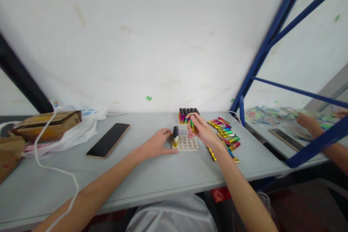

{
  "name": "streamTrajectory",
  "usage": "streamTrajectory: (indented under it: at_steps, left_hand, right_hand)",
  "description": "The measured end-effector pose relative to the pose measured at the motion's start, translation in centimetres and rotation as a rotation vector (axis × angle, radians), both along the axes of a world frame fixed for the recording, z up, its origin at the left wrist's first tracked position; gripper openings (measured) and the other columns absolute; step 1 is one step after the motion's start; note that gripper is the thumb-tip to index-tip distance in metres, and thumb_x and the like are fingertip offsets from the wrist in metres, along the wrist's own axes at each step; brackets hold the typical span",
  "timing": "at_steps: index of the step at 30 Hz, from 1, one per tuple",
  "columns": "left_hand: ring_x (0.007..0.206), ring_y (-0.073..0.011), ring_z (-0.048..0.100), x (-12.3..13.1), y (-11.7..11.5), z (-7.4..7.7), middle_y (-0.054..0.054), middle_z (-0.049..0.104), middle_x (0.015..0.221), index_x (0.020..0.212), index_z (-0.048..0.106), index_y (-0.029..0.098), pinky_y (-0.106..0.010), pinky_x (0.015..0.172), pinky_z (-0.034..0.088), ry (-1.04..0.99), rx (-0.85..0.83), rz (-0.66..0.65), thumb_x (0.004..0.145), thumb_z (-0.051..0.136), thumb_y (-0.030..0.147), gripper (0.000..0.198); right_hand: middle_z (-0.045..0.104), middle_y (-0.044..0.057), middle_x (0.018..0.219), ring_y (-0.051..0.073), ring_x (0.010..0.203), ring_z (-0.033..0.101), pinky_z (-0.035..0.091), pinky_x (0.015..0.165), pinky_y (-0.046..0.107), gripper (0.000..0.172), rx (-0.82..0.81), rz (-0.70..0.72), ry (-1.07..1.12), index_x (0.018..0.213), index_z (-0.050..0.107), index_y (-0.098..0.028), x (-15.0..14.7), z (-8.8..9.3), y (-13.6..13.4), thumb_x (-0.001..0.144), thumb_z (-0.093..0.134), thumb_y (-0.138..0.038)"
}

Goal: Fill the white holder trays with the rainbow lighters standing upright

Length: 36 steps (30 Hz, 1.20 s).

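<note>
A white tray [187,144] with rows of round holes lies on the table before me. One column of black-topped, gold lighters [175,138] stands upright along its left side. My left hand [159,143] grips that side, its thumb at the near corner and its fingers farther back. Above the tray's far right part, my right hand [199,128] is closed around a shiny green and gold lighter [193,126]. Its fingers partly hide the lighter. Behind it stands a second block of black-topped, purple and gold lighters [185,115], partly covered by my right hand.
Loose metallic lighters [225,134] lie spread right of the tray. A phone [108,140] lies to the left, with cardboard boxes [49,125], a plastic bag [81,134] and a white cable [53,166] beyond. A blue metal frame [255,69] borders the right; another person's arm [326,141] shows past it.
</note>
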<state>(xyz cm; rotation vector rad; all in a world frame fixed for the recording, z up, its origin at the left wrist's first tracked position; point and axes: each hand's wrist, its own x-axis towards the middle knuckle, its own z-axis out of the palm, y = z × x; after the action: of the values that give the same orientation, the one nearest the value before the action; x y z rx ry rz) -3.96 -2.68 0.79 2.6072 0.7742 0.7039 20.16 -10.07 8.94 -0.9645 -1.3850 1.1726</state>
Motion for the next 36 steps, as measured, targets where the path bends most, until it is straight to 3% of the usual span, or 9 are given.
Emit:
streamTrajectory:
  at_steps: [4,8,13,17,21,28,36]
  left_hand:
    - [0.123,-0.0377,0.067,0.0,-0.1,0.0,-0.016,0.07,0.13,0.121,0.074,0.02,-0.051,0.112,0.056,-0.007,-0.011,0.004,0.079,0.086,0.072,0.068]
    - [0.124,-0.0385,0.067,0.0,-0.1,0.0,-0.017,0.071,0.131,0.122,0.074,0.02,-0.053,0.114,0.054,-0.019,-0.012,-0.004,0.079,0.085,0.073,0.069]
    - [0.123,-0.038,0.067,0.1,0.0,-0.1,-0.016,0.071,0.13,0.122,0.074,0.021,-0.053,0.114,0.055,-0.017,-0.003,0.002,0.079,0.084,0.073,0.069]
    - [0.123,-0.0378,0.067,0.0,0.0,0.0,-0.015,0.071,0.129,0.12,0.073,0.021,-0.052,0.115,0.054,-0.004,0.005,-0.003,0.079,0.085,0.072,0.066]
    - [0.125,-0.0381,0.067,0.0,-0.1,0.1,-0.016,0.07,0.131,0.12,0.073,0.02,-0.051,0.116,0.053,0.009,0.007,0.0,0.08,0.085,0.072,0.066]
    - [0.125,-0.0386,0.066,0.1,-0.1,0.1,-0.017,0.069,0.132,0.121,0.072,0.018,-0.052,0.115,0.054,0.028,0.009,0.006,0.08,0.086,0.071,0.068]
    - [0.122,-0.0375,0.068,0.0,-0.1,0.2,-0.016,0.071,0.128,0.117,0.074,0.02,-0.05,0.113,0.055,0.002,0.021,-0.004,0.081,0.084,0.071,0.064]
  right_hand:
    - [0.029,-0.009,0.065,0.01,0.051,0.021,0.022,0.047,0.024,0.069,-0.112,-0.012,0.012,0.089,0.052,-0.026,-1.5,-0.6,0.3,0.085,0.054,-0.096]
    - [0.019,-0.008,0.058,0.01,0.049,0.012,0.012,0.044,0.027,0.079,-0.264,-0.082,-0.059,0.066,0.033,-0.027,-2.1,-1.7,0.9,0.085,0.032,-0.103]
    - [0.021,-0.006,0.053,0.011,0.048,0.013,0.014,0.044,0.027,0.06,-0.312,-0.197,-0.082,0.062,0.031,-0.027,-2.2,-2.2,1.0,0.1,0.041,-0.073]
    - [0.027,-0.004,0.053,0.013,0.048,0.018,0.018,0.045,0.028,0.05,-0.285,-0.262,-0.121,0.06,0.034,-0.027,-2.3,-2.3,0.9,0.102,0.039,-0.055]
    - [0.03,-0.004,0.052,0.013,0.049,0.021,0.019,0.046,0.028,0.051,-0.245,-0.286,-0.139,0.06,0.037,-0.026,-2.4,-2.6,1.0,0.101,0.041,-0.057]
    - [0.026,-0.006,0.051,0.011,0.047,0.016,0.013,0.045,0.028,0.066,-0.278,-0.23,-0.077,0.06,0.037,-0.027,-2.5,-2.2,1.0,0.094,0.046,-0.081]
    - [0.026,-0.006,0.051,0.011,0.048,0.019,0.017,0.046,0.028,0.052,-0.184,-0.269,-0.15,0.057,0.034,-0.026,-2.8,-2.9,0.7,0.1,0.042,-0.055]
